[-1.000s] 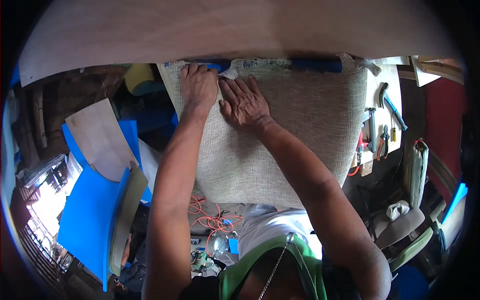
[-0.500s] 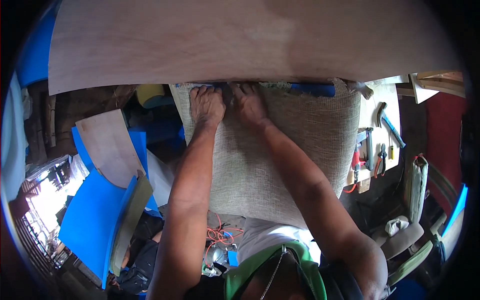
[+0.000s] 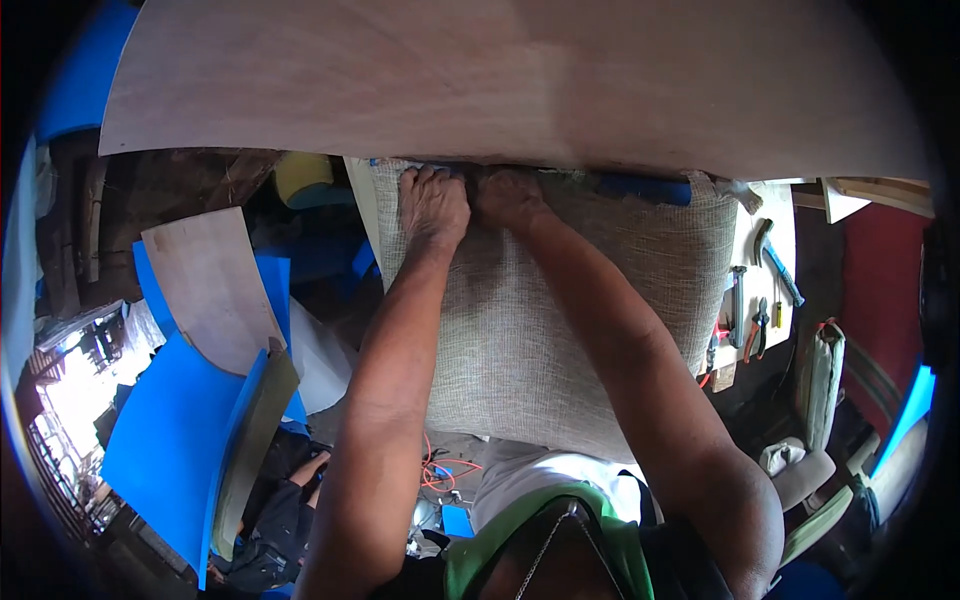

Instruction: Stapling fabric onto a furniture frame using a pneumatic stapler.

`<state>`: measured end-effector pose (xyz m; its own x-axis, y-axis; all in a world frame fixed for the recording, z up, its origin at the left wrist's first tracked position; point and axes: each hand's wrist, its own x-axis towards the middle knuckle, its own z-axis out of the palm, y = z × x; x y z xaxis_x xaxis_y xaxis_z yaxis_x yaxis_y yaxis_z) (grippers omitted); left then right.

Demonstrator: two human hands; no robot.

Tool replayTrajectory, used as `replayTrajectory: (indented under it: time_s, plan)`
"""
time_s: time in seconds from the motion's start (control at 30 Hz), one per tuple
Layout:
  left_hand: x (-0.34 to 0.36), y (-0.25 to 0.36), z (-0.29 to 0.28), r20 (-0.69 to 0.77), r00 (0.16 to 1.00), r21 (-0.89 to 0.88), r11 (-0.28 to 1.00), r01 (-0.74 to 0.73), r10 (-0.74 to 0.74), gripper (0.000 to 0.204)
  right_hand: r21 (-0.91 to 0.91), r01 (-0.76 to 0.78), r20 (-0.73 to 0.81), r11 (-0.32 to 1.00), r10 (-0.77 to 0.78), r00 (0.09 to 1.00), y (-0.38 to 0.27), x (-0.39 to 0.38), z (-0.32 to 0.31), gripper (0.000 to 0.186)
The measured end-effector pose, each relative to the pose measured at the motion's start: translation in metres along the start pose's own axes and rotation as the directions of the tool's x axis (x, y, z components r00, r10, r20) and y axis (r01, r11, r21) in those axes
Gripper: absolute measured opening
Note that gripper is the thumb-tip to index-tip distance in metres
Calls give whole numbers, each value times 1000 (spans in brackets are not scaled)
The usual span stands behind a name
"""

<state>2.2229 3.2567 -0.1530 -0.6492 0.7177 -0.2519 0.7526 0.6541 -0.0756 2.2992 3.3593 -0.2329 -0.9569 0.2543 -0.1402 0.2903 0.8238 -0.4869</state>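
Observation:
A grey-beige woven fabric [image 3: 520, 350] drapes over a broad padded piece in front of me, with its rough edge at the far side. My left hand [image 3: 436, 205] has its fingers curled over that far edge, closed on the fabric. Close beside it on the right, my right hand [image 3: 512, 198] is bent into a closed shape at the same edge, its fingertips in shadow. A blue strip [image 3: 645, 189] shows along the edge to the right of my hands. Just beyond my fingers, a large curved plywood panel [image 3: 500, 80] overhangs the edge.
On a pale board at right lie a blue-handled hammer [image 3: 780, 262], pliers [image 3: 756, 330] and a small yellow-handled tool [image 3: 778, 313]. Curved plywood [image 3: 215, 290] and blue sheets [image 3: 170, 440] stand at left. An orange hose [image 3: 440, 475] coils on the floor. Part of another person [image 3: 280, 530] shows at lower left.
My right hand's fingers, stretched toward the edge before, are now curled in. Both hands and the fabric appear slightly further right in the picture, as the whole view has shifted.

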Motion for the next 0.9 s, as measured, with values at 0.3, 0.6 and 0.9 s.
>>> replayTrajectory:
  time_s: [0.3,0.6,0.9]
  plan:
    - [-4,-6,-1,-42,999,-25,1000,3,-4,22,37,-79,-106,996,82,991,-16,-82,-25,42]
    - [8,29,-26,105,993,-189,979,72,-52,38,3,-30,-238,1000,30,971,-18,-93,-30,58]
    - [15,26,-9,322,945,15,998,-63,55,46,64,-45,-171,997,56,984,-15,-94,-30,60]
